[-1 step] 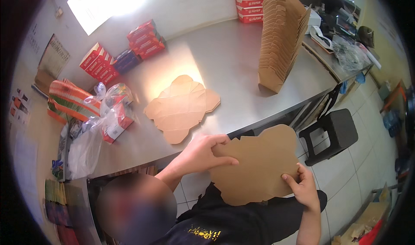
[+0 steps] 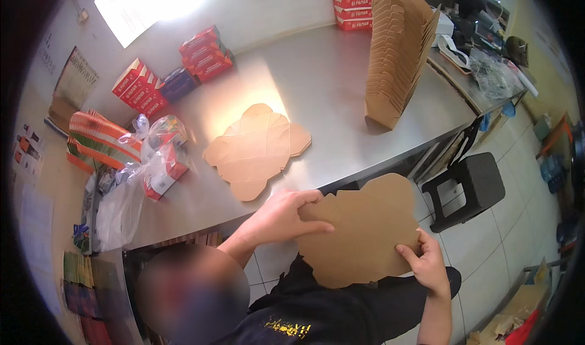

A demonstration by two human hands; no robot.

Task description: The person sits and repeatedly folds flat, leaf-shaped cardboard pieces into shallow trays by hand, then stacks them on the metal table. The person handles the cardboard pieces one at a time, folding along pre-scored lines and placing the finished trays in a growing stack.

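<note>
A flat brown cardboard box blank (image 2: 365, 235) with scalloped flaps is held over my lap, in front of the table's near edge. My left hand (image 2: 292, 214) pinches its left edge, thumb on top and fingers behind. At its right edge my right hand (image 2: 423, 256) grips it the same way, thumb on the face. Beyond my left hand, several more flat blanks (image 2: 259, 150) lie stacked on the steel table (image 2: 323, 83). Farther right on the table leans a tall nested stack of folded brown boxes (image 2: 399, 59).
Red boxes (image 2: 207, 56) and a red stack (image 2: 353, 7) stand along the wall. At the left are orange-and-green folded cartons (image 2: 103, 141) and a plastic bag (image 2: 161, 156) around a box. A black stool (image 2: 469, 190) stands on the tiled floor to the right.
Almost nothing differs. The view has shifted very slightly, and both hands keep the same hold on the cardboard blank.
</note>
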